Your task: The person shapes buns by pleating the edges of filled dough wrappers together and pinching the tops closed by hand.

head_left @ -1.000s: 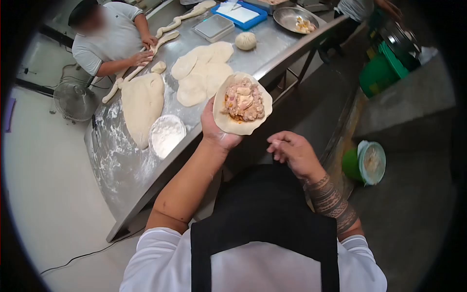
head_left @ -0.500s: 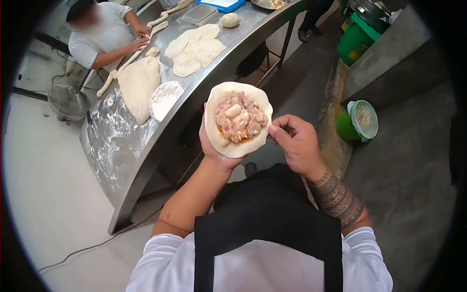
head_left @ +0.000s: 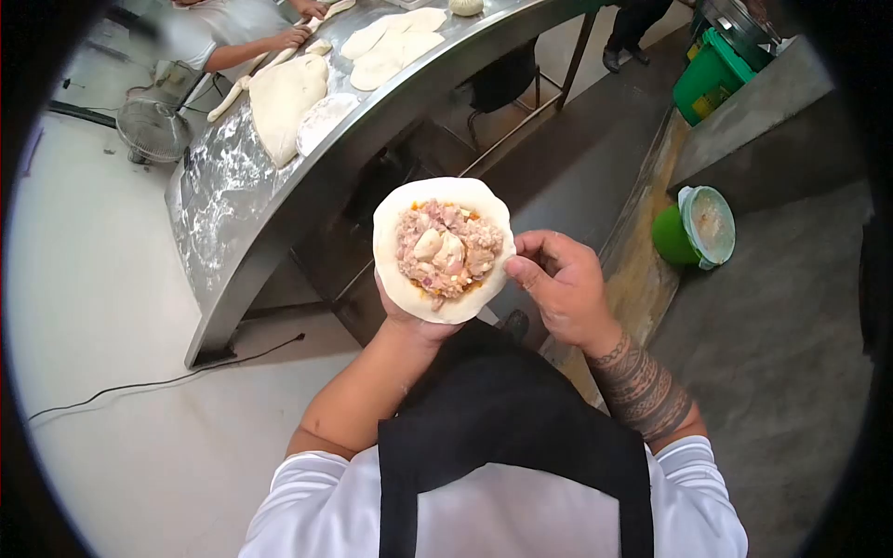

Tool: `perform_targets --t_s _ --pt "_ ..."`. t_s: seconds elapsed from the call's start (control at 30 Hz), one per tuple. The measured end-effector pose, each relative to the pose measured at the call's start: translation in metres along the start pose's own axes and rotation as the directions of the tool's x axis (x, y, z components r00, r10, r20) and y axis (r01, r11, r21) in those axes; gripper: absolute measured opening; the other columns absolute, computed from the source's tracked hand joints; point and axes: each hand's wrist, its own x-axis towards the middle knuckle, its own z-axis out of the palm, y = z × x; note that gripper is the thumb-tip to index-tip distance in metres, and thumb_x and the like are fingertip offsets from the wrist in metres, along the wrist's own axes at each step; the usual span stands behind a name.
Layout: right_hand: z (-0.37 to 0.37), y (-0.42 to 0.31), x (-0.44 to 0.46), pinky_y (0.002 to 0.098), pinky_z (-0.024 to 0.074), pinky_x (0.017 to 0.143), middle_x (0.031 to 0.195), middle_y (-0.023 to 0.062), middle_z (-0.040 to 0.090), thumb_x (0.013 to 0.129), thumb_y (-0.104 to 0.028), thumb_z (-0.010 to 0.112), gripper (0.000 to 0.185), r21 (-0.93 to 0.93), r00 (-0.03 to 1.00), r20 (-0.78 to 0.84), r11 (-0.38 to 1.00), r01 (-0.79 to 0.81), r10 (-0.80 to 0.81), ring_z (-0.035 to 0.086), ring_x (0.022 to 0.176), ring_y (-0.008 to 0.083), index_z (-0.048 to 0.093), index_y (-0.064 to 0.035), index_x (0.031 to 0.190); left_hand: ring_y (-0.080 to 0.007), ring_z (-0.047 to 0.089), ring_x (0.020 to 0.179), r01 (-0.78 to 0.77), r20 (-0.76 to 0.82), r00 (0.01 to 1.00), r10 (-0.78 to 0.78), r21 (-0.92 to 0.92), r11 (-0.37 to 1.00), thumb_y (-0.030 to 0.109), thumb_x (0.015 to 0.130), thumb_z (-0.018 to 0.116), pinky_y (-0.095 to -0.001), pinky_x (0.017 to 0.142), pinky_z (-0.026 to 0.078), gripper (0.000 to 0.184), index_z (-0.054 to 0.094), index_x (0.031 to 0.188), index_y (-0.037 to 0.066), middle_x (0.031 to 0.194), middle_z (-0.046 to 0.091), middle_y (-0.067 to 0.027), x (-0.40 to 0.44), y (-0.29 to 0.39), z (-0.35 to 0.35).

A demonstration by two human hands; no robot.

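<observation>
A round of pale dough (head_left: 390, 228) lies across the palm of my left hand (head_left: 416, 329), which supports it from below; most of those fingers are hidden under it. Minced meat filling (head_left: 470, 270) is heaped in the middle of the dough, with a few pale chunks on top and orange bits around its edge. At the right side, my right hand (head_left: 561, 286) pinches the dough's rim between thumb and index finger. The rim is spread out flat around the filling, and both hands are in front of the black apron.
A floured steel table (head_left: 219, 214) curves along the left, bearing a large dough sheet (head_left: 284, 102), dough rounds (head_left: 395, 51) and a flour bowl (head_left: 326, 121). A co-worker's hand (head_left: 293, 37) touches a dough rope. Green buckets (head_left: 676, 234) stand right; a cable (head_left: 167, 381) crosses the floor.
The view has shifted, so the table sits higher in it. The filled dough appears slightly lower and further left, more level and rounder at its right edge. My right hand still pinches the rim.
</observation>
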Motion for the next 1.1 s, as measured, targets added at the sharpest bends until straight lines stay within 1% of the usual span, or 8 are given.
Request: perform_targets --t_s 0.17,0.33,0.43,0.53,0.83,0.93,1.03,1.1 --pt "-0.001 -0.008 -0.013 0.0285 0.0492 0.07 0.084 0.0068 0.069 0.097 -0.017 0.07 0.02 -0.109 0.999 -0.028 0.993 0.04 -0.043 0.061 0.077 0.0113 0.069 0.0031 0.097 -0.0431 0.052 0.134 0.007 0.042 0.999 -0.006 -0.038 0.999 0.057 0.1 0.038 -0.0616 0.11 0.045 0.07 0.043 0.151 0.009 0.149 0.05 -0.021 -0.009 -0.012 0.008" --pt "-0.014 -0.018 -0.014 0.0299 0.0479 0.068 0.08 0.0091 0.066 0.095 -0.016 0.07 0.019 -0.284 0.976 -0.003 0.936 0.209 -0.219 0.06 0.072 0.0144 0.068 0.0024 0.092 -0.041 0.052 0.135 -0.006 -0.04 0.999 0.013 0.166 0.986 0.062 0.099 0.04 -0.0608 0.11 0.046 0.073 0.041 0.152 0.012 0.15 0.048 -0.0197 -0.012 -0.01 0.015" --pt "-0.015 -0.025 -0.013 0.0255 0.0465 0.068 0.087 0.0037 0.066 0.097 -0.012 0.068 0.015 -0.237 0.996 -0.026 0.969 0.074 -0.082 0.057 0.078 0.0069 0.067 0.0021 0.093 -0.0412 0.052 0.135 0.008 -0.004 1.0 -0.008 0.182 0.983 0.063 0.099 0.041 -0.0604 0.11 0.046 0.075 0.04 0.153 0.01 0.151 0.048 -0.0205 -0.014 -0.007 0.016" --pt "-0.001 -0.018 -0.006 0.0298 0.0482 0.068 0.082 0.0091 0.068 0.096 -0.016 0.069 0.019 0.017 0.994 -0.096 0.998 0.062 -0.06 0.061 0.074 0.0118 0.068 0.0028 0.093 -0.0415 0.053 0.135 0.022 -0.002 1.0 -0.022 0.171 0.985 0.062 0.099 0.041 -0.0597 0.11 0.047 0.075 0.039 0.153 0.01 0.151 0.048 -0.0208 -0.019 -0.001 0.019" --pt "-0.012 -0.016 0.002 0.0248 0.0457 0.067 0.082 0.0011 0.066 0.097 -0.016 0.068 0.018 -0.245 0.982 0.033 0.951 0.188 -0.186 0.056 0.076 0.0063 0.068 0.0015 0.092 -0.0419 0.057 0.13 0.101 -0.027 0.995 -0.098 0.131 0.986 0.052 0.102 0.037 -0.059 0.109 0.047 0.065 0.048 0.147 0.006 0.145 0.054 -0.0217 -0.009 0.013 0.028" --pt "-0.009 -0.016 0.01 0.0272 0.0473 0.068 0.082 0.0039 0.069 0.096 -0.018 0.069 0.021 -0.086 1.0 0.02 0.996 0.0 0.002 0.059 0.076 0.0081 0.069 0.0021 0.089 -0.041 0.059 0.126 0.111 -0.03 0.994 -0.107 0.138 0.984 0.048 0.103 0.037 -0.0576 0.107 0.049 0.061 0.052 0.143 0.004 0.141 0.057 -0.0218 -0.005 0.02 0.029" --pt "-0.002 -0.012 0.017 0.0266 0.0464 0.067 0.081 0.0028 0.067 0.097 -0.018 0.069 0.022 0.073 1.0 -0.016 0.997 -0.019 0.02 0.057 0.075 0.0074 0.068 0.0022 0.088 -0.0406 0.06 0.125 0.131 -0.022 0.991 -0.13 0.117 0.984 0.048 0.103 0.038 -0.0574 0.106 0.049 0.06 0.053 0.141 0.004 0.14 0.058 -0.0217 -0.003 0.026 0.026" --pt "-0.001 -0.015 0.022 0.0261 0.0466 0.067 0.08 0.0022 0.067 0.096 -0.018 0.07 0.021 0.014 0.999 0.018 0.999 -0.029 0.029 0.057 0.075 0.0069 0.069 0.0023 0.089 -0.0407 0.06 0.125 0.158 -0.037 0.987 -0.155 0.103 0.982 0.048 0.103 0.038 -0.0577 0.106 0.049 0.061 0.053 0.141 0.004 0.14 0.058 -0.0217 -0.001 0.032 0.028"
